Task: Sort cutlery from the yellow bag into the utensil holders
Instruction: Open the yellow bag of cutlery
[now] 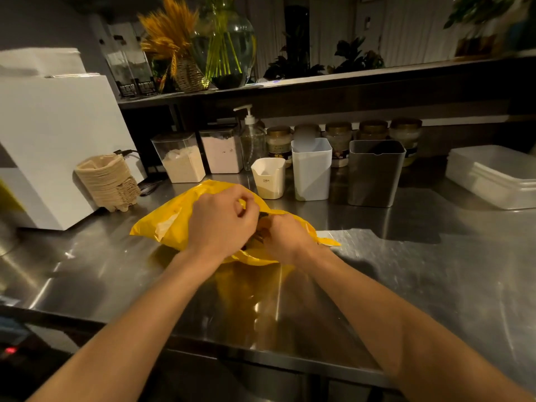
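A yellow plastic bag (171,219) lies on the steel counter (406,256) in front of me. My left hand (222,220) grips the bag's upper edge with curled fingers. My right hand (285,236) has its fingers inside the bag's opening, where something dark shows; what they hold is hidden. Behind the bag stand three holders in a row: a small cream one (268,178), a taller white one (311,169) and a grey one (375,172). All three look empty from here.
A white appliance (55,146) and a stack of paper trays (108,182) stand at the left. Two clear canisters (200,155), a pump bottle (252,140) and several jars (374,130) line the back. A white lidded tub (496,175) sits at the right.
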A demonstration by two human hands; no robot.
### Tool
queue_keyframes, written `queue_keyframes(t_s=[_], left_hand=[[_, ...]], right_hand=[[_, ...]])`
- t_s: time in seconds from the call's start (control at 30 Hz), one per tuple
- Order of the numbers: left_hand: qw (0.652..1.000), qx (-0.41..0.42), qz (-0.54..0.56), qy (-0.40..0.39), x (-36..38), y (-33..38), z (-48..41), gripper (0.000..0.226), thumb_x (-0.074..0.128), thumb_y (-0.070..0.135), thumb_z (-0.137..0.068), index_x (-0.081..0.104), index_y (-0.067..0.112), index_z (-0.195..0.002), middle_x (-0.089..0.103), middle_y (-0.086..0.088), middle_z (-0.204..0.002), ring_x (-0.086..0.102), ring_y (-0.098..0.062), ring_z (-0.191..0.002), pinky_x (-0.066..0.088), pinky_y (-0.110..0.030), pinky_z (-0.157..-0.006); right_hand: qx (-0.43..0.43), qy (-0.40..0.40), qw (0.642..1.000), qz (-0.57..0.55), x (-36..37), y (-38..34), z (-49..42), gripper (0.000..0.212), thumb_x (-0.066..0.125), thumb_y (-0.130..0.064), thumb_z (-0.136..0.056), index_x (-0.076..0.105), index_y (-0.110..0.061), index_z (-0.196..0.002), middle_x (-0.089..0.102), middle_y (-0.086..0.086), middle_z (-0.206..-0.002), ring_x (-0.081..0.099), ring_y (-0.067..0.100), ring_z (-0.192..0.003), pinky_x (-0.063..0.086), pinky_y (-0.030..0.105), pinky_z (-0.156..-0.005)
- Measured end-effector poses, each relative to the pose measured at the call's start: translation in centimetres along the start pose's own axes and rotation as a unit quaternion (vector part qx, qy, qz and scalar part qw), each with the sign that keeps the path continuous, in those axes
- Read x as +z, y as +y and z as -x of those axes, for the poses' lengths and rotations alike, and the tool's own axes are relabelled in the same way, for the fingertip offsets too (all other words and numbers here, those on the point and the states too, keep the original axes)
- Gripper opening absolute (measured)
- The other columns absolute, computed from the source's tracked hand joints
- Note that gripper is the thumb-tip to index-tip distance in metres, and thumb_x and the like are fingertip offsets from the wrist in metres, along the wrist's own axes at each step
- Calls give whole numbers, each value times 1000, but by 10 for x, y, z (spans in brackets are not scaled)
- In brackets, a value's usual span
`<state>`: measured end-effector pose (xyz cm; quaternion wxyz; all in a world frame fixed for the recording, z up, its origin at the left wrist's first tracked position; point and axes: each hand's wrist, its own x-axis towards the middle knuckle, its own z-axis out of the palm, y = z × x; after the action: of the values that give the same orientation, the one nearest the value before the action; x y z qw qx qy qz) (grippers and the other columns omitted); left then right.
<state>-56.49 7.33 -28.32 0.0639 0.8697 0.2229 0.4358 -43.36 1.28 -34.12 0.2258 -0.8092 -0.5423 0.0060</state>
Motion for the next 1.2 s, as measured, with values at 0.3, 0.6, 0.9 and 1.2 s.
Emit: queue_keyframes(t_s=[0.3, 0.6, 0.9, 1.2], left_hand=[[966, -258, -2, -4, 17, -98, 6, 40, 51, 36, -99, 56, 21, -135, 49, -8, -145, 37, -32, -138, 33, -38, -108], [943, -304, -12, -134, 42, -131, 21, 61, 31, 55, -103, 17, 36, -159, -10, -5, -168, -20, -37, -151, 6, -64, -118], [945, -293, -50, -139, 45, -142, 15, 57, 30, 56, -103, 22, 39, -157, -4, -2, -169, -13, -34, -153, 15, -65, -117], [939, -307, -52, -148, 41, -132, 16, 53, 30, 53, -104, 26, 37, -155, -1, -3, -168, -10, -31, -153, 17, -67, -115]], right_hand=[[-27, -97, 987, 122, 24, -4, -40, 99, 74, -45, -85, 13, -25, -161, 17, 9, -165, 17, 39, -151, 16, 59, -123], [28, -190, 981, 37, 25, -10, -73, 58, 61, -45, -98, 43, -26, -149, 50, 7, -148, 47, 35, -134, 39, 48, -113], [16, -212, 969, 123, 34, -9, -86, 51, 52, -34, -105, 38, -22, -152, 42, 9, -155, 43, 37, -139, 35, 49, -116], [-79, -125, 968, 203, 21, -7, -71, 60, 47, -38, -106, 24, -18, -158, 30, 10, -163, 34, 31, -147, 33, 36, -118]])
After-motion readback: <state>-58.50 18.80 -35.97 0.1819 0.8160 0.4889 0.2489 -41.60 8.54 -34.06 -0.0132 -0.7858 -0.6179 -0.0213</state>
